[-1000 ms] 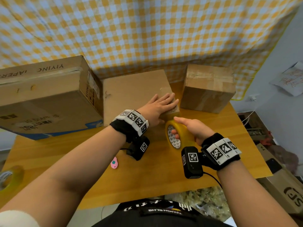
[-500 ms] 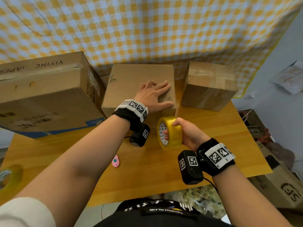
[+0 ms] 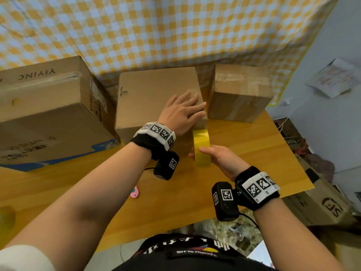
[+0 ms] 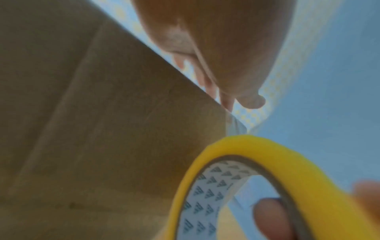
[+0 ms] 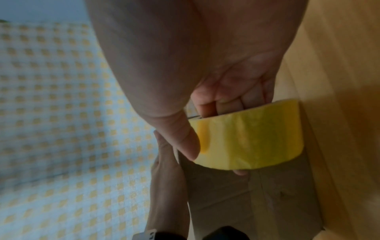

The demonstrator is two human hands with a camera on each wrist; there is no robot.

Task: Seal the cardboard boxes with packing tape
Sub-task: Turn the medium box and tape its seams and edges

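Big box (image 3: 48, 114), far left, read "YIYING" upside down; other print too blurred. Mid box (image 3: 156, 90) sat far centre on the table (image 3: 244, 153). Left hand (image 3: 180, 112) lay flat, fingers straight, pressing the strip onto its top nr the right edge. Right hand (image 3: 218, 159) gripped the yellow tape roll (image 3: 201, 147), fingers thru the core, just in front of the box. Step: laying tape over the near edge. Next prob needs pulling down the front, then cutting.

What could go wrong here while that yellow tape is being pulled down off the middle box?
The left hand lies flat at the middle box corner; if it lifts, the stretched tape strip might peel away. The right hand holds the tape roll edge-on, so the strip could twist or stick crookedly.
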